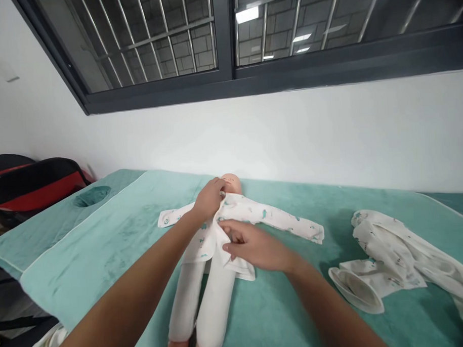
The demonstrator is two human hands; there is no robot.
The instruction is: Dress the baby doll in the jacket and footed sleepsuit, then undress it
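Note:
A baby doll [232, 182] lies on its back on the green cover, its head toward the wall. It wears a white baby shirt [273, 217] with a small green print, sleeves spread out to both sides, and white pants [217, 305]. At the neckline, my left hand [211, 198] is closed on the shirt's collar, with its fingertips partly hidden. My right hand [252, 243] has curled fingers and thumb at the shirt's front flap, which is lifted and folded back over the doll's belly.
To the right lies a crumpled white printed garment [390, 259]. A green plush cover [105, 249] with a round hole at its left spreads over the table. Black and red chairs [38, 185] stand at the left. Behind are a white wall [291, 136] and a barred window [166, 39].

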